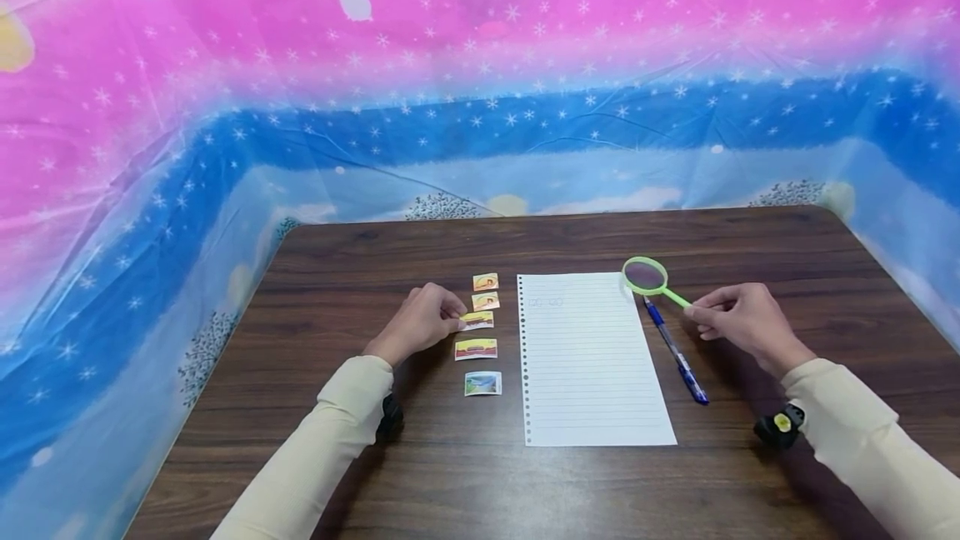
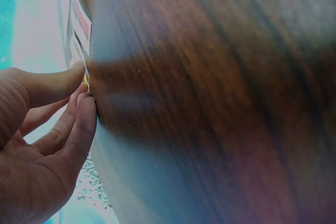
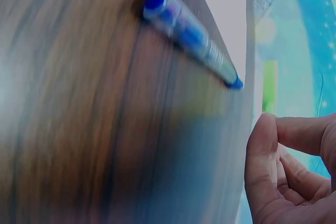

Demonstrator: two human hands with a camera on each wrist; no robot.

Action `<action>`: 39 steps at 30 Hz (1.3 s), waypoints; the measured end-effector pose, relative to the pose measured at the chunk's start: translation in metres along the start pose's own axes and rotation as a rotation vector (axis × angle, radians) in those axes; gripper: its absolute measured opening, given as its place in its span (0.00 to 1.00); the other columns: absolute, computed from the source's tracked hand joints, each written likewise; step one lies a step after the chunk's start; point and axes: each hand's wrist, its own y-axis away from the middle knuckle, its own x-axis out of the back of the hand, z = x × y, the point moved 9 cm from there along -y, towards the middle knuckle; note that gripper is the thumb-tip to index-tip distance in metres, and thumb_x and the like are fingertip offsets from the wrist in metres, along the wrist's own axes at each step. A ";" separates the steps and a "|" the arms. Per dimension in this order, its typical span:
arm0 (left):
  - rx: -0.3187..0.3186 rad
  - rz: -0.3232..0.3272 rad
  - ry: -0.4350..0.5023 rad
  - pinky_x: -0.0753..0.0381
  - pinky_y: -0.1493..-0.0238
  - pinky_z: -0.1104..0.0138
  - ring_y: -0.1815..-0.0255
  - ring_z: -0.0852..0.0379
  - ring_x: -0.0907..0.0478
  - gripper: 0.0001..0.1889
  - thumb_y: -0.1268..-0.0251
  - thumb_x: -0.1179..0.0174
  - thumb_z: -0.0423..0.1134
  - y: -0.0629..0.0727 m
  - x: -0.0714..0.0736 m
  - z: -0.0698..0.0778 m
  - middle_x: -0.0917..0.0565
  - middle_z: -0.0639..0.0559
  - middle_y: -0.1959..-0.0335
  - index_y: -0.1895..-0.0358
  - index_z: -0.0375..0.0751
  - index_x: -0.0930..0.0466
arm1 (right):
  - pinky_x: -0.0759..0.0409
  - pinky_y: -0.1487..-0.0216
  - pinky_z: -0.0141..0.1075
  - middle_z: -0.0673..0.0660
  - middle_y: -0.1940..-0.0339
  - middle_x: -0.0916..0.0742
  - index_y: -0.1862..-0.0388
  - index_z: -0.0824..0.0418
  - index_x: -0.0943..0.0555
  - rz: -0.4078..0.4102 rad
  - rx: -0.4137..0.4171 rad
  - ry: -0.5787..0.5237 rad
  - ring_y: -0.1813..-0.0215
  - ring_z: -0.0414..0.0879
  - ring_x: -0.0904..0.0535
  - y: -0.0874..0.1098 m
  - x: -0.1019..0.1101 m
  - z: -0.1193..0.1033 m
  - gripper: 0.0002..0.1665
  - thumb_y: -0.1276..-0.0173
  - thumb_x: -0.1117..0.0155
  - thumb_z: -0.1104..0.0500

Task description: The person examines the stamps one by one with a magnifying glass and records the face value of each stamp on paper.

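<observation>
Several postage stamps lie in a column on the table. My left hand (image 1: 425, 319) has its thumb and fingertips on the left edge of the yellow-and-red middle stamp (image 1: 482, 320). The left wrist view shows that hand (image 2: 52, 129) pinching the stamp's thin edge. Above it are two small yellow stamps (image 1: 486, 282); below are another yellow-and-red stamp (image 1: 476, 349) and a green-blue landscape stamp (image 1: 482, 383). My right hand (image 1: 742, 322) pinches the handle end of a green magnifying glass (image 1: 678, 298), its lens over the top right corner of the lined paper (image 1: 592, 373).
A blue pen (image 1: 678, 357) lies slanted between the paper and my right hand. Faint writing is near the paper's upper left. The dark wooden table (image 1: 360, 457) is bordered by a pink and blue patterned cloth (image 1: 465, 123) at the back and sides.
</observation>
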 end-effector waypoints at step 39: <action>0.010 0.000 0.002 0.17 0.53 0.59 0.62 0.56 0.19 0.07 0.35 0.31 0.31 -0.003 -0.001 -0.003 0.13 0.50 0.62 0.56 0.37 0.11 | 0.14 0.68 0.39 0.59 0.73 0.12 0.64 0.67 0.13 -0.236 0.104 -0.073 0.74 0.47 0.15 -0.008 -0.154 -0.091 0.04 0.33 0.29 0.65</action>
